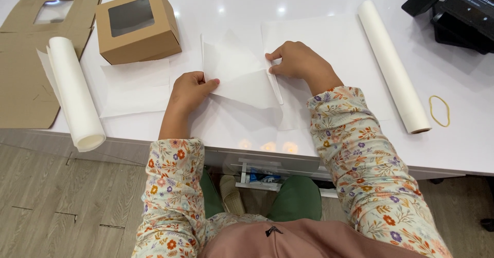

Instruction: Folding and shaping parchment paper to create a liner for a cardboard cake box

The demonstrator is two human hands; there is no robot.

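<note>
The folded sheet of white paper lies flat on the white bench, centre front, directly betw. the two hands. Left hand sits at the sheet's lower-left corner: fingers curled, thumb pressed on top of the paper edge, pinching it down. Right hand is at the sheet's right edge, fingers bent and closed over a narrow folded flap that runs down-right from the fingertips; it holds that crease. So the paper lies to the right of the left hand and to the left of the right hand, both touching it; neither is clearly nearer. The fold's long axis runs approx. top to bottom, tilted slightly, along the right hand's side.

A 2nd flat sheet lies under the right hand. Around it: brown box w/ window up-left, well apart; paper roll at the left bench edge; another paper roll to the right, lying diagonally; a rubber band beyond it; flat cardboard far left.
</note>
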